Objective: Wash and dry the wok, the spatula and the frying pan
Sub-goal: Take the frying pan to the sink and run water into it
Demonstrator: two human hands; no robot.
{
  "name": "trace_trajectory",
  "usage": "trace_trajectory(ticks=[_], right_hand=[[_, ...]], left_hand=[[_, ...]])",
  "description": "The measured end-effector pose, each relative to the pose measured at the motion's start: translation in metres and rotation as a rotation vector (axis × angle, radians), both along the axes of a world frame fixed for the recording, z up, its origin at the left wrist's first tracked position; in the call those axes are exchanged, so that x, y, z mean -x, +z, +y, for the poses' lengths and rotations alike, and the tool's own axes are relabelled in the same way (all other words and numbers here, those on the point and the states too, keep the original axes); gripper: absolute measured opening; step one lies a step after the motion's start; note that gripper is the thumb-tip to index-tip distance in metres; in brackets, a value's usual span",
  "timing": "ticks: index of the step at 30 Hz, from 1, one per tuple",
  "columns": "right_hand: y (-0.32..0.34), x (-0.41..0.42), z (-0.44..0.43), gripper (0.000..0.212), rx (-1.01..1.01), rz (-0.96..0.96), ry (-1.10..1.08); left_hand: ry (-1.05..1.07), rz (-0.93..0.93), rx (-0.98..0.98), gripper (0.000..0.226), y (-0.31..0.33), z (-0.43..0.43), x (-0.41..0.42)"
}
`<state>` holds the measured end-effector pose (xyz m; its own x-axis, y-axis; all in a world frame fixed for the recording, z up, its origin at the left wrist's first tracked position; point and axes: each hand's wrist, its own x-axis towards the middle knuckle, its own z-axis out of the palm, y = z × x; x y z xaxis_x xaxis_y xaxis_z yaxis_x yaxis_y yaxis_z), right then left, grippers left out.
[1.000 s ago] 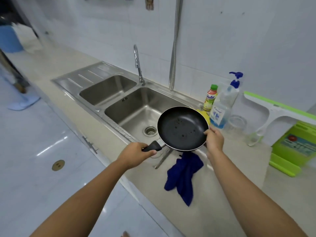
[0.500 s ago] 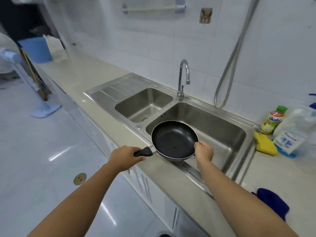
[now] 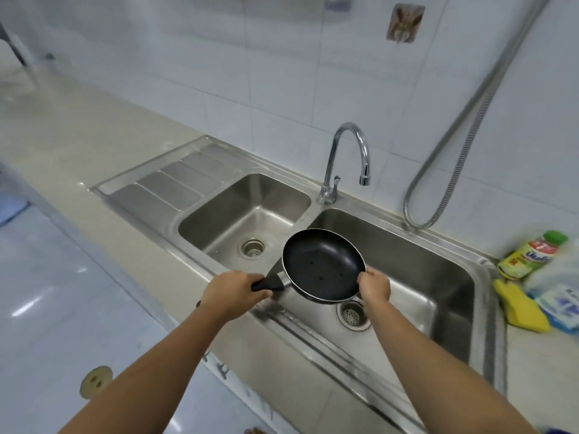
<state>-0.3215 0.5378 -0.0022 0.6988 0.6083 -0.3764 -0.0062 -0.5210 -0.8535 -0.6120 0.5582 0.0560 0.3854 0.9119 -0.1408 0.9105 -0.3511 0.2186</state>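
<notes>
The frying pan (image 3: 324, 264) is held in the air over the near left corner of the right sink basin (image 3: 438, 277), its black cooking surface facing up and tilted slightly toward the person. Small pale specks dot the pan's interior. The left hand (image 3: 233, 294) is closed around the black handle (image 3: 268, 283), which points left toward the counter edge. The right hand (image 3: 374, 286) grips the pan's right rim, fingers curled under and thumb on top. Both forearms reach in from the near side.

The right basin's drain (image 3: 353, 314) shows just below the pan, partly covered by it. The left sink basin (image 3: 247, 220) lies to the left, with its own drain (image 3: 253, 248) in the floor. A ribbed draining board (image 3: 175, 180) extends further left, flush with the beige countertop (image 3: 62, 136).

The chrome gooseneck tap (image 3: 347, 158) stands at the far side between the two basins, spout turned over the right basin. A flexible metal hose (image 3: 463, 145) hangs in a loop against the white tiled wall (image 3: 250, 73) on the right.

On the counter at the right of the sink stand a yellow-labelled bottle with a green cap (image 3: 532, 255), a clear bottle with a blue label (image 3: 560, 292), blurred, and a yellow sponge (image 3: 521, 308) lying beside them.
</notes>
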Motion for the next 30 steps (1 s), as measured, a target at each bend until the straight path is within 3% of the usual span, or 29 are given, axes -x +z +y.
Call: trace_trajectory(ticks=[5, 9, 14, 21, 30], right_hand=[[-0.003, -0.003, 0.03, 0.037, 0.097, -0.081, -0.06], [0.004, 0.011, 0.054, 0.056, 0.299, -0.451, -0.035], [0.04, 0.032, 0.124, 0.067, 0.21, -0.746, 0.257], [0.076, 0.018, 0.23, 0.071, 0.232, -0.818, 0.382], [0.042, 0.05, 0.227, 0.065, 0.1, -0.937, 0.243]], left_hand=[[-0.055, -0.008, 0.088, 0.047, -0.018, 0.059, -0.017], [-0.101, -0.044, 0.133, 0.047, -0.029, 0.099, -0.031], [-0.158, -0.114, 0.182, 0.044, -0.038, 0.139, -0.042], [-0.21, -0.105, 0.202, 0.051, -0.061, 0.167, -0.048], [-0.183, -0.203, 0.25, 0.053, -0.077, 0.171, -0.05]])
